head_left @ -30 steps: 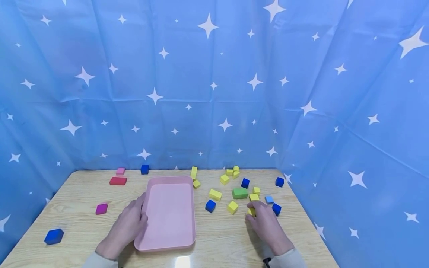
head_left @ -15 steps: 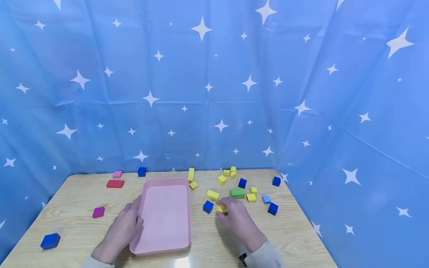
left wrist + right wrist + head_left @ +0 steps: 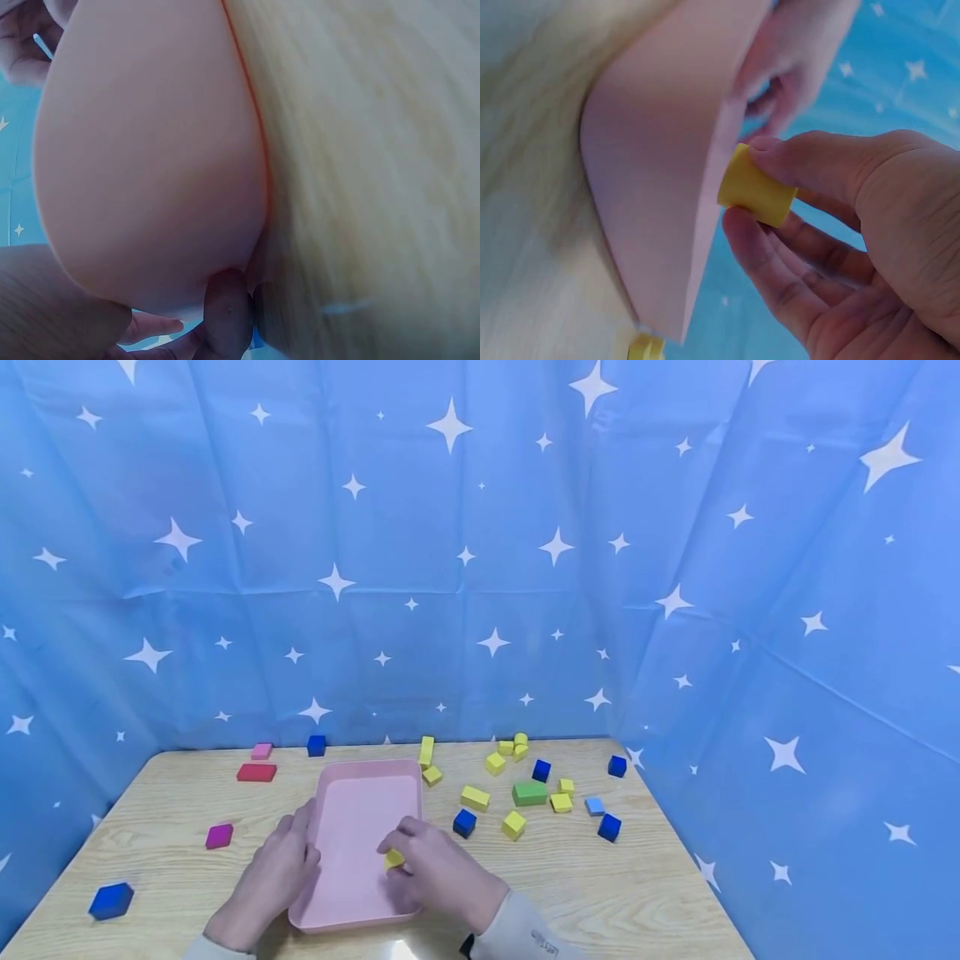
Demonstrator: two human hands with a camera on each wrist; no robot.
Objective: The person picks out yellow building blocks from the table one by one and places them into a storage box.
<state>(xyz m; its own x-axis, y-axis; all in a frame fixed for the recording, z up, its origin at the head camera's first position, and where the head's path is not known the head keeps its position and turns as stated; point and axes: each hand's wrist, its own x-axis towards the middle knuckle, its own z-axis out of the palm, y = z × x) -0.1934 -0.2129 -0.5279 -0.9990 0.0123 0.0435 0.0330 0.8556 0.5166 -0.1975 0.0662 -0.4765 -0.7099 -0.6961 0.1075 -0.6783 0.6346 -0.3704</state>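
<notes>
Over the right half of a pink tray [image 3: 352,847], my right hand [image 3: 438,868] pinches a yellow cylinder block [image 3: 757,187] between thumb and fingers. In the right wrist view the block's curved side shows, next to the tray's rim. My left hand [image 3: 270,868] grips the tray's left side; in the left wrist view a fingertip [image 3: 229,307] presses on its pink wall [image 3: 157,150]. No other block shows inside the tray, though my right hand hides part of it. Nearest to the right hand on the table are a dark blue cube [image 3: 464,823] and a yellow cube [image 3: 513,825].
Right of the tray lie several yellow blocks [image 3: 475,797], a green block [image 3: 529,793], a light blue block [image 3: 595,807] and dark blue cubes [image 3: 610,827]. To the left are a red block [image 3: 257,772], a magenta block [image 3: 219,836] and a blue block [image 3: 111,902]. A starry curtain [image 3: 405,560] stands behind.
My right hand has carried the yellow cylinder leftward from among the blocks at the right to over the tray. The left hand stays on the tray's side. The head view has shifted slightly.
</notes>
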